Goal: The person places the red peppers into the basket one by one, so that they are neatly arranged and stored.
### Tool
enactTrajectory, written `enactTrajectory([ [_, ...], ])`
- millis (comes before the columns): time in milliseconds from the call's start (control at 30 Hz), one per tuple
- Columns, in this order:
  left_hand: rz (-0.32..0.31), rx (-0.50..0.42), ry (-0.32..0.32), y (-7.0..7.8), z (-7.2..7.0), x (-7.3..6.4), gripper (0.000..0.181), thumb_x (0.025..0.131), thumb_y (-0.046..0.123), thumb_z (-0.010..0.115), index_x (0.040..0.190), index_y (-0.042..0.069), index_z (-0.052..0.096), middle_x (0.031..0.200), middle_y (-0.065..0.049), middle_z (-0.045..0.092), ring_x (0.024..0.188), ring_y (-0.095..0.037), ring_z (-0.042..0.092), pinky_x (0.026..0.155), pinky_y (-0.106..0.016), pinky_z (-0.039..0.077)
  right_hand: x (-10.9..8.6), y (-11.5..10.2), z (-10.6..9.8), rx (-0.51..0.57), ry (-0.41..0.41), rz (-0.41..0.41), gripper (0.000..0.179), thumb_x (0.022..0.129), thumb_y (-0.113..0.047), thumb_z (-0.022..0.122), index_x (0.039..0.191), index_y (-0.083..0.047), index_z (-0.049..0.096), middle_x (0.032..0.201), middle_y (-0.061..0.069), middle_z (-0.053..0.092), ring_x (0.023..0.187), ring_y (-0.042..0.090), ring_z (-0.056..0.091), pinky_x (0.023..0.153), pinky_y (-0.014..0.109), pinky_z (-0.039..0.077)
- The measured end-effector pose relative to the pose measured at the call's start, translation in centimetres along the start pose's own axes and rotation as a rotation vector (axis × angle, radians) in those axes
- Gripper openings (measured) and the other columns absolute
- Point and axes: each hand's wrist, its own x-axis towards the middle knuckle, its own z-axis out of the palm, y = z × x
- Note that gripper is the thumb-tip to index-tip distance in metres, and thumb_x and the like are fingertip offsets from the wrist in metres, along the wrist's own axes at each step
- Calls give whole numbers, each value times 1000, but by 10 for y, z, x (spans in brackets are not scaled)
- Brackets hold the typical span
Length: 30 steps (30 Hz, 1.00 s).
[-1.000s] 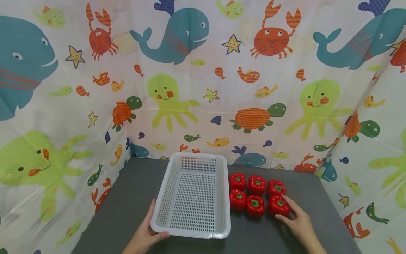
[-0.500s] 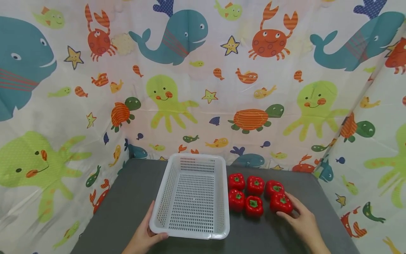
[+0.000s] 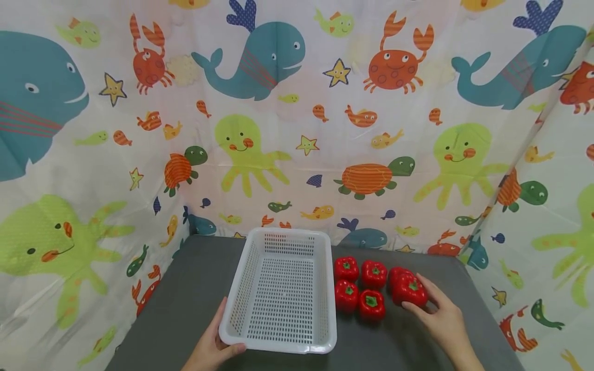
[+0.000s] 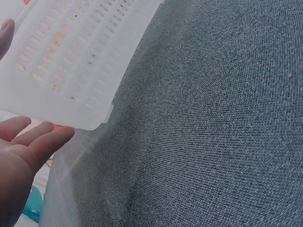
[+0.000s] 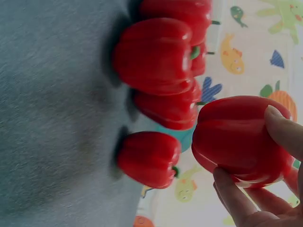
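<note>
A red bell pepper (image 3: 410, 290) is held in my right hand (image 3: 444, 317), between thumb and fingers. In the right wrist view this pepper (image 5: 241, 142) is raised off the grey surface. Several other red bell peppers (image 3: 372, 305) with green stems sit in two rows to the left of it; the nearest one behind partly hides under the held one. My left hand (image 3: 214, 342) grips the near left corner of a white perforated plastic basket (image 3: 278, 346), thumb at the front rim and fingers along the left side. Nothing lies in the basket. The left wrist view shows its slotted wall (image 4: 71, 61) close up.
The basket and peppers stand on a dark grey tabletop (image 3: 181, 288). A white curtain (image 3: 269, 206) printed with sea animals hangs behind the table and along both sides.
My right hand has lifted the near right pepper off the table, moving it slightly up. The left hand and the basket stay in place. The head view has tilted a little.
</note>
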Motion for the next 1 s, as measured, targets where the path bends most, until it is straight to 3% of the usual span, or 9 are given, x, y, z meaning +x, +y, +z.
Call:
enactTrajectory([
  [133, -26, -12, 41, 1, 1, 0, 113, 89, -8, 70, 163, 28, -8, 166, -25, 3, 136, -42, 45, 96, -35, 56, 2, -13, 2, 15, 17, -59, 86, 83, -45, 81, 154, -18, 43, 151, 21, 48, 133, 44, 49, 91, 53, 55],
  [300, -48, -13, 65, 1, 3, 0, 113, 88, -7, 71, 163, 28, -7, 166, -25, 6, 137, -50, 40, 96, -35, 56, 0, -25, 10, 26, 6, -125, 83, 82, -40, 84, 152, -17, 46, 150, 19, 50, 132, 43, 51, 88, 49, 57],
  [500, -68, -20, 74, 1, 4, 2, 112, 90, -4, 71, 163, 27, -8, 167, -24, 6, 139, -53, 36, 96, -35, 56, -1, -42, 20, 55, -32, -144, 81, 83, -41, 83, 152, -22, 46, 148, 16, 52, 130, 42, 52, 88, 48, 58],
  [800, -96, -30, 76, 2, 3, -1, 112, 90, -5, 70, 162, 27, -9, 168, -19, 5, 138, -42, 44, 96, -33, 55, 2, -66, 36, 113, -67, -204, 77, 83, -37, 84, 150, -25, 48, 148, 11, 53, 130, 39, 53, 87, 48, 59],
  [1000, -71, -47, 42, 0, 2, -2, 111, 92, -5, 68, 162, 29, -10, 167, -23, 4, 137, -39, 46, 97, -34, 55, 6, -78, 43, 134, -84, -220, 78, 81, -36, 85, 149, -27, 49, 149, 9, 54, 132, 37, 53, 87, 49, 59],
])
